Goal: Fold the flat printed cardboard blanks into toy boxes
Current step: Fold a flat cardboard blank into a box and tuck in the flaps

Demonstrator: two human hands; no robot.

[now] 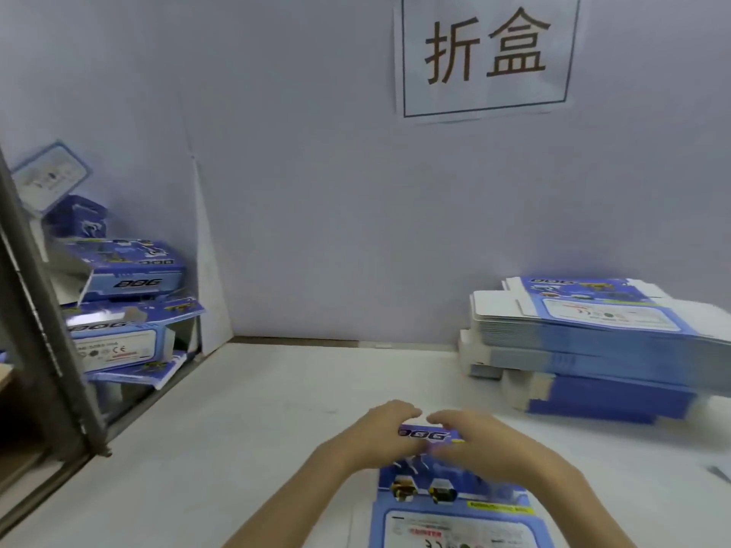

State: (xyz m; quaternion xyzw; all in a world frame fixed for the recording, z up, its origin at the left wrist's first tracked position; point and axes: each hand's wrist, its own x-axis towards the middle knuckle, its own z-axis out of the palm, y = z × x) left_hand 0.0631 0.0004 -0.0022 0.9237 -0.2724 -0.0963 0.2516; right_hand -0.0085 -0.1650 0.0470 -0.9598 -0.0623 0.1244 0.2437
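Left hand (381,431) and right hand (474,442) grip the far flap of a blue printed cardboard blank (455,520) on the white table (237,429).

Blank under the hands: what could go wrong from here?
1. The left hand and right hand curl over the far DOG panel of the blank; nothing in view pins the rest, so it may slide or crease off-line.
2. The stack of flat blanks at the right is fanned unevenly; a careless reach could spill it.
3. The folded boxes at the left are heaped loosely; one more might topple them.
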